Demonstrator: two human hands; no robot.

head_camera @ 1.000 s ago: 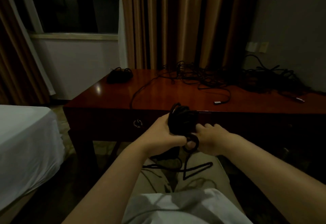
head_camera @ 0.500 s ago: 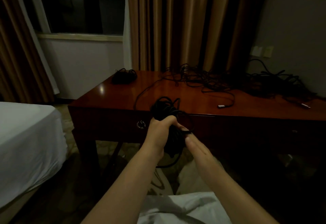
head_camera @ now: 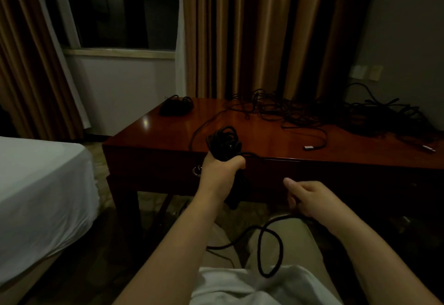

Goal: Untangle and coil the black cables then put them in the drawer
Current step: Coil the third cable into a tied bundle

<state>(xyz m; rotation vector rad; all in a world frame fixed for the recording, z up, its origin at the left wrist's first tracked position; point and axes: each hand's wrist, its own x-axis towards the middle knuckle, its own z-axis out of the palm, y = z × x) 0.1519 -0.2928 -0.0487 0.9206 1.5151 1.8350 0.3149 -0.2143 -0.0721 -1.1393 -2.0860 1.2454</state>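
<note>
At a dim bedside desk [head_camera: 264, 134], a seated person works through black cables. Its drawer [head_camera: 168, 170], marked by a ring pull [head_camera: 196, 170], is closed, so nothing of its contents can be seen. On the far left corner of the desktop sits one small coiled bundle [head_camera: 176, 106]; across the back and right side sprawls a loose tangle [head_camera: 336, 114] of cables, with one strand curving forward to a plug [head_camera: 308, 147] near the front edge.

Just in front of the desk, the left hand [head_camera: 219, 172] is clenched around a thick coil [head_camera: 224, 142], whose loops bunch unevenly above the fist while more of it hangs dark below the palm. A thin strand runs from the coil to the right along the desk's front edge.

Lower and to the right, well apart from the coil, the right hand [head_camera: 310, 197] has its fingers curled, thumb forward. A loose tail [head_camera: 269, 247] of cable passes close under it and loops over the person's lap; whether the fingers actually grasp it cannot be told in the poor light.

A white bed [head_camera: 40, 196] stands at left, striped curtains [head_camera: 252, 30] behind.
</note>
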